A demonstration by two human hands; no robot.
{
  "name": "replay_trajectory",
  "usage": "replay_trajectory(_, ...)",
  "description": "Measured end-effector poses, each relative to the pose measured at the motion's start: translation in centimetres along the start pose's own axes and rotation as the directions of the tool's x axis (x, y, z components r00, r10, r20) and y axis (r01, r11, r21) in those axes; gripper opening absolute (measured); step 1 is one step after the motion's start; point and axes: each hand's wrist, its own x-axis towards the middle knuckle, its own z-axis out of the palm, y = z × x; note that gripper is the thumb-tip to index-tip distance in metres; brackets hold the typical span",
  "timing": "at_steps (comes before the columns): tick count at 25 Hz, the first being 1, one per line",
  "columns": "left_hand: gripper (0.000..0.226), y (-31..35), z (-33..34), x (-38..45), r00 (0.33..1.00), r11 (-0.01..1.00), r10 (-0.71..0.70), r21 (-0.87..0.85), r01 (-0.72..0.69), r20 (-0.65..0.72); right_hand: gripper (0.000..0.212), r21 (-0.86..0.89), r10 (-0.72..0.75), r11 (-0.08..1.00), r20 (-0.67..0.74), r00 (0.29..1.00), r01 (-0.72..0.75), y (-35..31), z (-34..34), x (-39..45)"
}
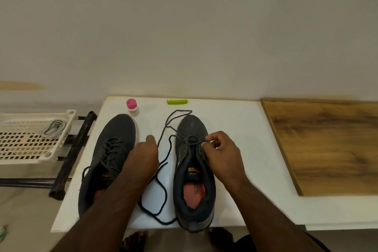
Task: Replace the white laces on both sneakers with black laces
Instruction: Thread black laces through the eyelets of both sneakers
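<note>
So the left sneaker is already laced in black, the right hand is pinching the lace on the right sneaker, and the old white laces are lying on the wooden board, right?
Not quite: the head view shows the white laces in the cream basket left of the table, not on the wooden board. The rest holds: left sneaker laced, right hand pinching the lace on the right sneaker.

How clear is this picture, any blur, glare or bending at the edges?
Head view: dim, warm light; soft overall; the white table edges bow from the wide lens; faint sheen on the right sneaker toe; the basket at the left edge looks smeared; no harsh glare.
</note>
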Motion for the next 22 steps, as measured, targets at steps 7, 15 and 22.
replay_trajectory(7,0.024,1.2,-3.8,0.7,0.966,0.602,-0.193,-0.799,-0.02,-0.169,0.034,-0.063,-0.028,0.997,0.17,0.985,0.039,-0.5,0.4,-0.4)
replay_trajectory(15,0.011,2.0,-4.3,0.1,0.967,0.583,-0.022,-0.789,-0.194,-0.254,0.024,-0.251,-0.013,0.966,0.178,0.984,0.058,-0.6,0.0,-0.8)
replay_trajectory(22,0.014,2.8,-4.0,-0.6,0.887,0.702,0.068,-0.61,-0.368,-0.457,0.013,-0.28,-0.027,0.958,0.111,0.993,0.058,-0.9,-0.5,-0.7)
